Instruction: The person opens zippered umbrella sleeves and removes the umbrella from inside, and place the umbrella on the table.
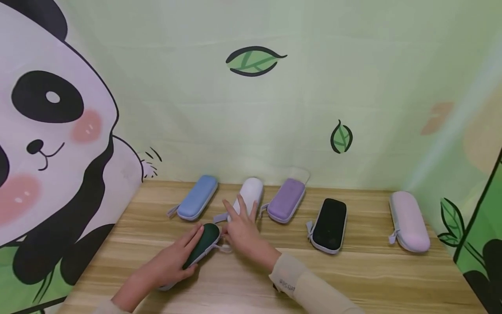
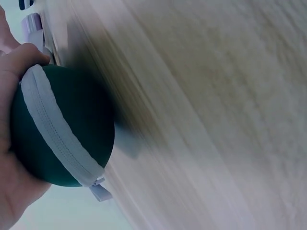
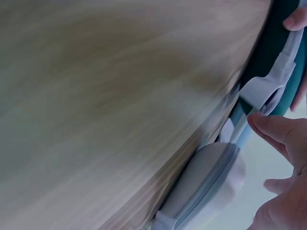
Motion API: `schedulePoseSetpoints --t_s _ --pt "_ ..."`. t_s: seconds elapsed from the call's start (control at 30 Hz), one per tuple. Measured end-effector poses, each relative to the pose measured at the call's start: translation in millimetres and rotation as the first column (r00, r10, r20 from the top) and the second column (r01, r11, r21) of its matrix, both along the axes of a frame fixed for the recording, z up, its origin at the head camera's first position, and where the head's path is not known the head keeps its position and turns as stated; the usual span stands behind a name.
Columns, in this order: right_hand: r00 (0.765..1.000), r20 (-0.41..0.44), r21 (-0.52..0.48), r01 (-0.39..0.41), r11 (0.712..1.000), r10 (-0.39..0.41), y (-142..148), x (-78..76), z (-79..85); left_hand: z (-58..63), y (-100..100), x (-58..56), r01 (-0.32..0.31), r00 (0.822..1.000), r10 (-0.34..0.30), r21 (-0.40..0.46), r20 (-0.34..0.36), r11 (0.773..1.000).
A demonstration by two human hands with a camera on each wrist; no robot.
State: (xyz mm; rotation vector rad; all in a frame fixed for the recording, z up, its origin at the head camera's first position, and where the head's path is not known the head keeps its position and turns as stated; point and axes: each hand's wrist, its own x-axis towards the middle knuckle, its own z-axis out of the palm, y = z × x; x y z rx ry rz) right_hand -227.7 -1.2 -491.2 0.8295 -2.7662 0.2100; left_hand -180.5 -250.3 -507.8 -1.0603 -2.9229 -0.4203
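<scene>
so, left hand (image 1: 166, 265) grips the green case (image 1: 209, 236), right hand (image 1: 244, 235) pinches its strap (image 3: 260, 91)

The left hand (image 1: 166, 266) gripped the green case (image 1: 209, 237) at the wood-grain table (image 1: 372, 283), while the right hand (image 1: 243, 233) was positioned at that case's far end, fingers spread and partly obscuring the white case (image 1: 252, 189). The blue case (image 1: 198, 197) lay left of the white case; to its right lay, in order, the purple case (image 1: 287, 199), black case (image 1: 330, 224) and, well apart, pink case (image 1: 411, 222). A printed panda (image 1: 59, 131) occupied the backdrop's (image 1: 176, 100) left side.
</scene>
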Motion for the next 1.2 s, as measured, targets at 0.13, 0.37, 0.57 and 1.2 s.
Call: schedulePoseSetpoints --t_s 0.13,0.37,0.57,1.2 --pt "0.999 -0.046 0.031 -0.019 0.999 0.021 8 -3.1 -2.2 4.2 0 2.3 0.07 0.998 -0.07 -0.049 -0.001 0.996" --pt "0.981 -0.147 0.033 -0.125 0.992 0.128 25 -2.9 -5.9 11.2 1 4.4 0.181 0.983 -0.179 -0.078 0.03 0.98" --pt "0.986 -0.138 -0.022 -0.098 0.995 0.094 34 -7.6 -5.0 13.7 0 -2.1 0.188 0.979 -0.185 -0.027 0.09 0.982" --pt "0.979 -0.099 -0.013 -0.179 0.984 0.177 46 -6.9 -8.5 21.2 11 1.7 0.35 0.935 -0.348 -0.023 0.072 0.936"
